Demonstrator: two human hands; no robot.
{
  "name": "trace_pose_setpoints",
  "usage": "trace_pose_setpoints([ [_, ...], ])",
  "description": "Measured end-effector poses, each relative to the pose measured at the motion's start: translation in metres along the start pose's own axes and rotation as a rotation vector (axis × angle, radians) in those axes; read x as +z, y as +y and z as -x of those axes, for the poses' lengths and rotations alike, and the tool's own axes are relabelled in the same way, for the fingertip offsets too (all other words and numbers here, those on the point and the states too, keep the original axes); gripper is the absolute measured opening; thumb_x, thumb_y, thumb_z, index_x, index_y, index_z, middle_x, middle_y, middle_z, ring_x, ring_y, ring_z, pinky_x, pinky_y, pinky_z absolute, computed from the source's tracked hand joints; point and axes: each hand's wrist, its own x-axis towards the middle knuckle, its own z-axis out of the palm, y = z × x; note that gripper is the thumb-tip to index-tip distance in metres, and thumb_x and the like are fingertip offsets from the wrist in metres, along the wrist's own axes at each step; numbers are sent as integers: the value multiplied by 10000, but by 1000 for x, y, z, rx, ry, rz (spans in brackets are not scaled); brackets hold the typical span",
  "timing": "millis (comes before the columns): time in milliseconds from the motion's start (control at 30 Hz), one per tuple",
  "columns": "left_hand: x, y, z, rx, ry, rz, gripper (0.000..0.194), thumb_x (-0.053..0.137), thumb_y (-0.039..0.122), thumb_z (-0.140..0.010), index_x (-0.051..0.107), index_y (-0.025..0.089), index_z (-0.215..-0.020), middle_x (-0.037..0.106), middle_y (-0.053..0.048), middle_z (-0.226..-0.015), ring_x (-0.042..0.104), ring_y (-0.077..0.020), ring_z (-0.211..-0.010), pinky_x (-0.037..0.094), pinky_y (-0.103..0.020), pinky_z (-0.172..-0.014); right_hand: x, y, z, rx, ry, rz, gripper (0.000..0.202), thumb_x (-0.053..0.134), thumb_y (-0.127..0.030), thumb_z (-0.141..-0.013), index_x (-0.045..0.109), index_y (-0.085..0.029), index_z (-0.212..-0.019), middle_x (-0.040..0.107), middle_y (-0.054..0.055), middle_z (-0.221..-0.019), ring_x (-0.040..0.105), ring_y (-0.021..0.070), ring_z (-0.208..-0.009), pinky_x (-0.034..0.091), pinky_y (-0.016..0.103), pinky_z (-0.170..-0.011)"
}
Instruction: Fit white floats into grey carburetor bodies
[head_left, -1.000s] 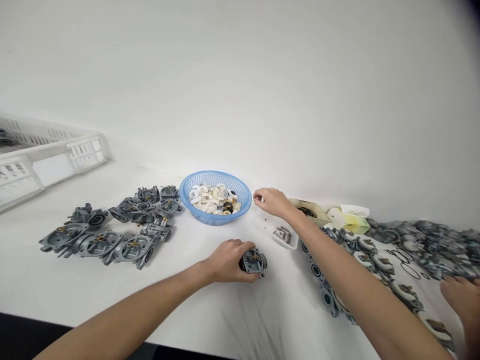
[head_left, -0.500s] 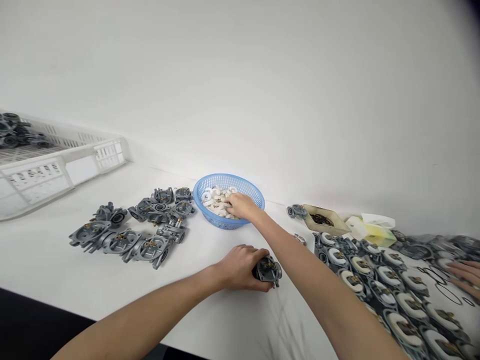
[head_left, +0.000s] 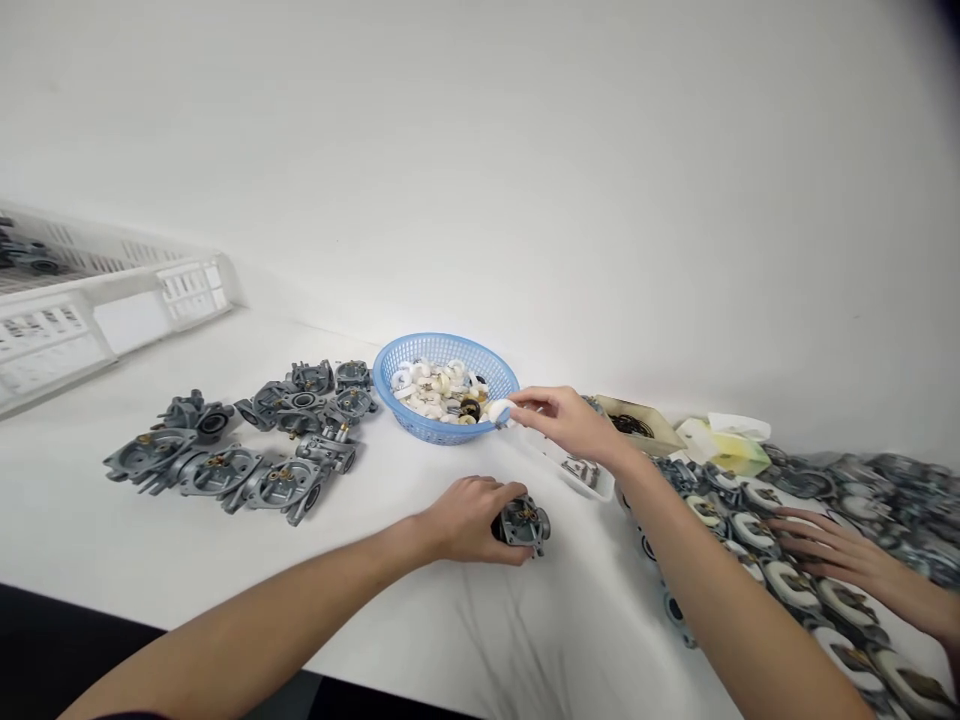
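My left hand (head_left: 478, 520) is wrapped round a grey metal carburetor body (head_left: 523, 523), its open bowl side facing up, low over the white table. Between the fingertips of my right hand (head_left: 564, 423) is a white float (head_left: 501, 411), at the right rim of a blue mesh basket (head_left: 388, 392). More white floats (head_left: 435, 385) are heaped in that basket, along with a few dark and yellowish pieces.
Several carburetor bodies (head_left: 285, 483) lie at the left, before a white crate (head_left: 127, 325). A white tray (head_left: 600, 488) of small metal parts, a box (head_left: 652, 420) and rows of float-fitted bodies (head_left: 787, 583) stand right, under another person's hand (head_left: 832, 550).
My right hand has come out of the basket to its right rim with a white float. The other person's hand has moved left over the rows. The view has shifted slightly.
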Motion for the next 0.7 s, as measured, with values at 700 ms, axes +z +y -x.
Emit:
trace_pose_setpoints([
  [700, -4, 7, -4, -59, -70, 96, 510, 717, 339, -704, 564, 246, -1182, 685, -2, -874, 642, -224, -774, 497, -321, -746, 77, 26, 112, -156, 212, 4, 117, 670, -223, -872, 571, -229, -810, 637, 77, -1168, 625, 224, -1001, 546, 356, -807],
])
